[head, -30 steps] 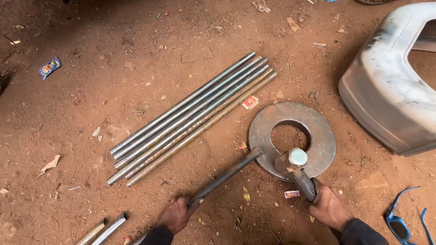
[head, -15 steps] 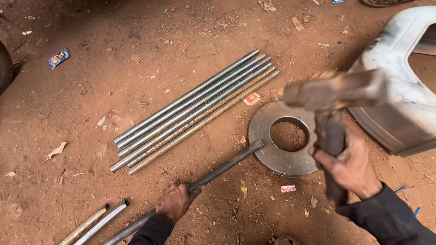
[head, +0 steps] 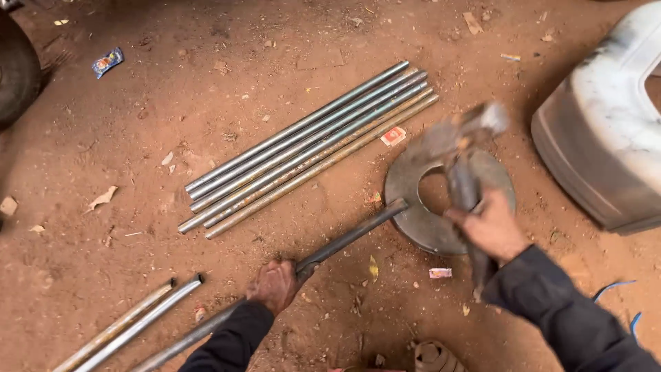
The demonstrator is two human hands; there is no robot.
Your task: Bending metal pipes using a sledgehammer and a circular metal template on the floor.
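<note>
My left hand (head: 277, 284) grips a dark metal rod (head: 351, 236) lying on the red dirt, its far end resting on the edge of a flat steel ring (head: 413, 220). My right hand (head: 492, 229) holds the handle of a hammer (head: 460, 141), whose head is motion-blurred above the ring. A row of several grey steel rods (head: 310, 148) lies side by side on the ground beyond the held rod.
A grey moulded body panel (head: 606, 131) lies at the right. Two short rods (head: 131, 317) lie at bottom left. A dark tyre (head: 17, 69) sits at the left edge. Scraps of paper and wrappers are scattered on the dirt.
The hammer rose from the ring to high above it, and now swings back down, blurred. My left hand still holds the rod in place.
</note>
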